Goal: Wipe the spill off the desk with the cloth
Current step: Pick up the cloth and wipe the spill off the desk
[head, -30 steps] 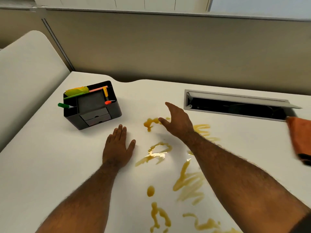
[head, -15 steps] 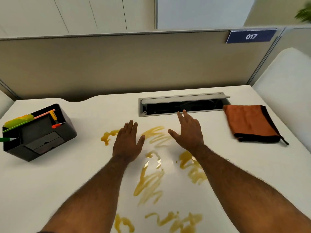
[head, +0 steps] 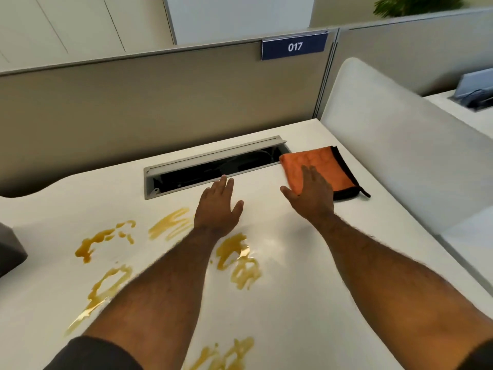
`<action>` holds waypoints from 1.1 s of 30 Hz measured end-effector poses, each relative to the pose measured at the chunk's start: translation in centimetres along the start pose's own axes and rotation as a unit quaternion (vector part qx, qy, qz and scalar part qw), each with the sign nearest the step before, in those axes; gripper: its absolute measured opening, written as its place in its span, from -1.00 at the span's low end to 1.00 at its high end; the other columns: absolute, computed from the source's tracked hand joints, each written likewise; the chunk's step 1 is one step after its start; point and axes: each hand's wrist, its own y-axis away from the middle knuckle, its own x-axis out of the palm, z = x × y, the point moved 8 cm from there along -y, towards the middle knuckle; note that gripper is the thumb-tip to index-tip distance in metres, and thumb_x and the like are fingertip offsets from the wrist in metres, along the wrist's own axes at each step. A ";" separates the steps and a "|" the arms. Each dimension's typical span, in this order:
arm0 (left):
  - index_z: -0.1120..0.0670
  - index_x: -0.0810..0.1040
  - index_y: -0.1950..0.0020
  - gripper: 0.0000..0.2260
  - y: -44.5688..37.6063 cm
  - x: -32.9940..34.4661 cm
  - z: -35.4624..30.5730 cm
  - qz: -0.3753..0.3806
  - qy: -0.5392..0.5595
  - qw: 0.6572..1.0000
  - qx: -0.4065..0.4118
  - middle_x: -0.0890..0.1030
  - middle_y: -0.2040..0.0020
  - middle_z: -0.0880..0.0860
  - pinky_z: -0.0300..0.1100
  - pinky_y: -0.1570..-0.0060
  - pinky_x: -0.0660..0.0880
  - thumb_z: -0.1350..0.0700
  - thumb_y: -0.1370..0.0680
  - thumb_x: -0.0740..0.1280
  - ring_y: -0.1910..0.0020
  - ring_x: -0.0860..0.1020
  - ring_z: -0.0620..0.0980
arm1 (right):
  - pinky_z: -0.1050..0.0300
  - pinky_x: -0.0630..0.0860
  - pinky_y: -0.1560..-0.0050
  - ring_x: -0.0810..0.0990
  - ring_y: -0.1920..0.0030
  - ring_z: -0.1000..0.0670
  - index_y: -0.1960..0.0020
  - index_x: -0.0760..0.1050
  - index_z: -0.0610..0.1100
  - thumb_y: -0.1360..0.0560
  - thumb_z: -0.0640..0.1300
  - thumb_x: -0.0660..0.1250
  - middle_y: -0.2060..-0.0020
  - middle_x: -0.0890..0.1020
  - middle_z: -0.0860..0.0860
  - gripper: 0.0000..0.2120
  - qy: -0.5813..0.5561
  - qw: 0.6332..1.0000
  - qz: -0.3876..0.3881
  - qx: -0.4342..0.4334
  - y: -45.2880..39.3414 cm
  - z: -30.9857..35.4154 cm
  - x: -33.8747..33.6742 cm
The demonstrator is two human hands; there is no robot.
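An amber spill [head: 240, 263] lies in streaks and blobs across the white desk [head: 306, 303], from the left side down to the near edge. A folded orange cloth [head: 320, 161] with a black border rests at the far right of the desk. My right hand [head: 312, 190] is open with fingers spread, and its fingertips overlap the cloth's near left part; no grip is visible. My left hand [head: 217, 206] is open, palm down, just beyond the spill and in front of the cable slot.
An open cable slot [head: 213, 169] with a raised grey lid is cut into the desk's back. A beige partition [head: 160, 102] with a blue "017" sign [head: 294, 46] stands behind. A white divider [head: 400, 145] bounds the right. A dark organiser corner [head: 8, 252] shows at left.
The view has swung right, so the organiser has slid almost out of frame. Both hands moved right and forward; my right hand went from the spill area to the cloth.
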 end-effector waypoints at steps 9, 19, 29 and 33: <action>0.08 0.02 -0.58 -0.35 -5.9 4.7 -7.1 0.052 0.160 0.984 -0.063 0.22 -0.55 0.13 0.03 -0.45 0.20 -0.11 -0.59 0.19 -0.51 0.20 0.14 | -0.25 0.30 -0.39 0.24 -0.47 -0.25 -0.49 0.22 -0.09 -0.44 0.23 0.34 -0.49 0.23 -0.22 -0.26 -0.059 0.992 0.005 0.112 -2.4 -11.2 -1.8; 0.08 0.08 -0.55 -0.37 -8.7 10.2 -12.4 0.143 0.473 0.820 -0.290 0.41 -0.42 0.10 -0.03 -0.20 0.48 0.03 -0.51 0.19 -0.31 0.46 0.17 | -0.13 0.34 -0.40 0.37 -0.39 -0.22 -0.47 0.29 0.00 -0.49 0.15 0.34 -0.33 0.49 -0.15 -0.39 -0.145 0.968 0.082 0.188 -5.2 -17.5 0.0; -0.06 0.43 -0.33 -0.46 -10.4 12.2 -15.3 0.133 0.517 0.796 -0.283 0.43 -0.33 0.03 -0.12 -0.06 0.56 0.38 -0.42 0.24 -0.18 0.48 0.04 | 0.17 0.43 -0.21 0.56 -0.20 -0.13 -0.19 0.58 -0.10 -0.45 -0.27 0.30 -0.20 0.62 -0.08 -0.66 -0.164 0.971 0.049 0.169 -6.3 -16.5 -0.7; 0.04 0.49 -0.34 -0.51 -10.7 11.6 -14.9 0.123 0.481 0.824 -0.271 0.44 -0.39 0.10 -0.07 -0.26 0.48 0.37 -0.44 0.23 -0.29 0.45 0.08 | 0.08 0.49 -0.24 0.58 -0.17 -0.14 -0.20 0.59 -0.12 -0.45 -0.28 0.24 -0.18 0.63 -0.09 -0.64 -0.188 0.966 0.025 0.176 -6.0 -15.7 -1.7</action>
